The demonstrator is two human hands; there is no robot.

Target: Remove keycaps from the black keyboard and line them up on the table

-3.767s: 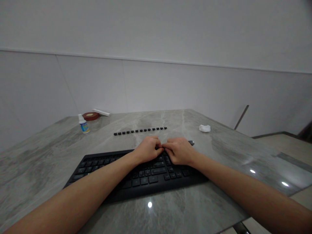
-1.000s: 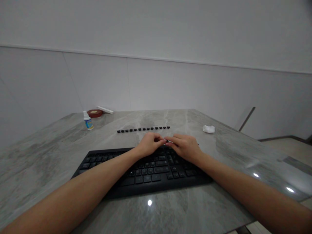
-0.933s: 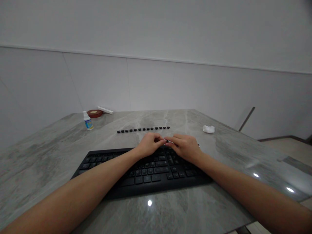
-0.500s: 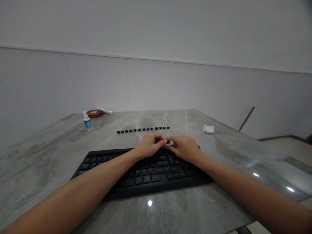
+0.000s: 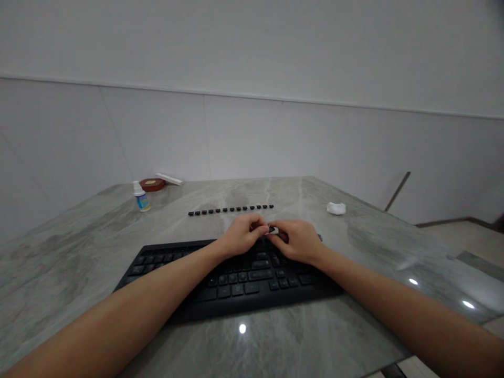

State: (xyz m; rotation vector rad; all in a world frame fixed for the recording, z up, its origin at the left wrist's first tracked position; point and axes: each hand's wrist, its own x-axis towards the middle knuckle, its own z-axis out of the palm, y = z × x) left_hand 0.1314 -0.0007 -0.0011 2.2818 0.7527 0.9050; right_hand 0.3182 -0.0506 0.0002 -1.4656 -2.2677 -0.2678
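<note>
Two bare forearms (image 5: 157, 294) come in from near left and near right over a grey marbled table (image 5: 299, 336). Black keyboard (image 5: 255, 299) lies flat under them, slightly skewed, partly covered. At its far edge, left hand (image 5: 242, 234): thumb and forefinger pinched together on a small dark piece (image 5: 271, 230), other fingers curled. Right hand (image 5: 297, 239): thumb and forefinger curved, a gap between them, around the piece's right side; can't tell if it grips too. Piece sits between both hands, pale patch next to it, too small to identify.

Beyond the hands, a row of small black pieces (image 5: 231, 209) runs left to right, evenly spaced. Far right: crumpled white wad (image 5: 336, 208). Far left: white-topped bottle (image 5: 142, 199), upright, blue label. Just behind it, reddish-brown box (image 5: 153, 184), with a white bar (image 5: 169, 179) at its right. Pale wall (image 5: 252, 136) farthest.
</note>
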